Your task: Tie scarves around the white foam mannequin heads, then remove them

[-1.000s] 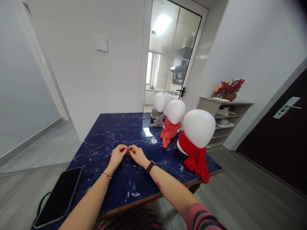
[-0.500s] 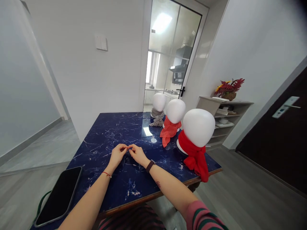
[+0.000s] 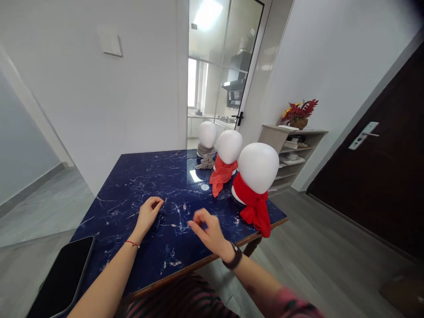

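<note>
My left hand (image 3: 149, 215) rests on the blue marble-patterned table (image 3: 139, 174), thumb and fingertips pinched together with nothing visible between them. Slightly blurred, my right hand (image 3: 209, 232) hovers above the table's near right part. Its fingers curl while the thumb stands apart, and I see nothing in it. The closest thing to it is a white mannequin head (image 3: 259, 167) wearing a red scarf (image 3: 254, 203). Behind that stand a second white head (image 3: 229, 146) in a coral scarf (image 3: 222, 173) and a third (image 3: 208, 134) in a grey scarf (image 3: 206, 157).
A large black phone-like device (image 3: 62, 276) lies at the table's near left corner. Beyond the table are a glass door (image 3: 217, 66) and a low shelf (image 3: 294, 132) bearing a flower basket (image 3: 300, 115). A dark door (image 3: 371, 176) is at the right.
My hands were together at the fingertips and are now apart. The right hand has moved right and towards me. The view has turned slightly right.
</note>
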A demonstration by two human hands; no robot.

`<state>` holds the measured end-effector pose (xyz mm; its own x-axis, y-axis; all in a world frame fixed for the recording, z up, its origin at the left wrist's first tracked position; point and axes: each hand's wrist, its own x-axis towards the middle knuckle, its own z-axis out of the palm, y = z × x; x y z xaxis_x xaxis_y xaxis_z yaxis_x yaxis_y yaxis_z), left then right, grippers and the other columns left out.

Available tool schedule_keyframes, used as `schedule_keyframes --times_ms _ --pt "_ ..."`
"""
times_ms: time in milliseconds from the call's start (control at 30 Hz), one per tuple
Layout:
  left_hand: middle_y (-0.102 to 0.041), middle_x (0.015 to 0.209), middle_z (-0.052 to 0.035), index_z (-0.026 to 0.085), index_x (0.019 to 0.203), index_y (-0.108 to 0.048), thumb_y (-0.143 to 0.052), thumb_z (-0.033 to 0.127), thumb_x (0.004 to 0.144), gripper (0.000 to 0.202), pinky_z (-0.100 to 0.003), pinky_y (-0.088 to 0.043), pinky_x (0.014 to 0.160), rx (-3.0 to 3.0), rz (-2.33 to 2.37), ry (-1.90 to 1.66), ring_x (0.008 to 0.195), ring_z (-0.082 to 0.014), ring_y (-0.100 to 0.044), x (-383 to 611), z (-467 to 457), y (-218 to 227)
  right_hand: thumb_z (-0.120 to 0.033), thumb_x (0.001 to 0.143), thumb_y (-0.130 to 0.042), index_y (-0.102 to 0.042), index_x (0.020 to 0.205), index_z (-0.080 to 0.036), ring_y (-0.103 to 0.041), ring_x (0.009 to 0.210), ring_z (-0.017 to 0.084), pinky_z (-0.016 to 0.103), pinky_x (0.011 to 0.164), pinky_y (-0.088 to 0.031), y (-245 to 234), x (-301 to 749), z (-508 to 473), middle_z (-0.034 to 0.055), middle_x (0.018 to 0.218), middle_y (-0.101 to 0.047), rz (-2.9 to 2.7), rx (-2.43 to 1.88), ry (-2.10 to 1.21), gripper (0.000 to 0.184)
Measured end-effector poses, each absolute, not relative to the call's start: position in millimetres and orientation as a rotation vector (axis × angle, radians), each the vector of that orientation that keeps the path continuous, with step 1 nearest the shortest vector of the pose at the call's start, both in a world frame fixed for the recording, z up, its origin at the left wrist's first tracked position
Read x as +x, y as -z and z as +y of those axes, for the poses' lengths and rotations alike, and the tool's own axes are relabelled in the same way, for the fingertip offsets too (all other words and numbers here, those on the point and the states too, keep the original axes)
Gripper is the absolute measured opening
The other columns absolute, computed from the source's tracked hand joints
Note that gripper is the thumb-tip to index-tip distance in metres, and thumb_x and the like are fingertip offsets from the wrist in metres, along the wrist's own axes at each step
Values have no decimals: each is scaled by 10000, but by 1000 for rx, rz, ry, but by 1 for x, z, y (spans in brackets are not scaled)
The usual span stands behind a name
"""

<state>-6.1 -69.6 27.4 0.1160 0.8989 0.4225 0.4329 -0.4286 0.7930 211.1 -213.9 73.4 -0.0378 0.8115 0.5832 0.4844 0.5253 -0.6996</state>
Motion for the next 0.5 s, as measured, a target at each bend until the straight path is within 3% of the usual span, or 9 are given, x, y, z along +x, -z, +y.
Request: schedule_keyframes --times_ms 67,233,367,400,467,500 --pt "-635 834 -43 201 705 -611 -536 403 776 226 -302 -459 738 2006 1269 -1254 771 -185 -585 -3 -72 -30 -320 870 -523 -540 699 -202 -506 581 100 211 576 -406 -52 250 -245 -18 643 -533 -1582 -1204 -194 208" --pt "-597 878 -39 202 638 -556 -579 355 780 211 -312 -436 810 2202 1145 -1180 842 -183 -566 27 -79 -39 -449 821 -564 -536 747 -183 -462 504 110 232 499 -371 -22 394 -264 -27 593 -513 -839 -1504 242 278" --pt "-590 888 -42 185 569 -550 -577 368 792 290 -334 -439 861 2171 908 -955 843 -174 -563 95 -89 -47 -572 823 -460 -487 700 -187 -487 554 113 239 552 -397 -36 493 -220 -32 602 -495 -581 -1400 76 405" --pt "-603 901 -48 184 597 -583 -565 353 799 264 -350 -433 896 2089 828 -879 880 -182 -569 117 -93 -45 -592 798 -468 -495 735 -187 -524 596 121 245 577 -412 -38 508 -204 -21 647 -529 -551 -1364 -43 411" --pt "-620 1023 -81 181 890 -651 -589 256 760 163 -384 -437 930 1773 732 -794 988 -209 -575 165 -101 -38 -607 768 -470 -504 797 -189 -570 673 140 267 620 -439 -38 523 -175 2 730 -578 -539 -1320 -209 420" --pt "-603 1121 -106 181 1063 -608 -591 202 730 335 -394 -460 910 1715 719 -777 1028 -222 -578 188 -105 -32 -603 761 -473 -511 818 -190 -582 710 150 284 645 -451 -36 525 -163 13 764 -595 -558 -1315 -256 419"
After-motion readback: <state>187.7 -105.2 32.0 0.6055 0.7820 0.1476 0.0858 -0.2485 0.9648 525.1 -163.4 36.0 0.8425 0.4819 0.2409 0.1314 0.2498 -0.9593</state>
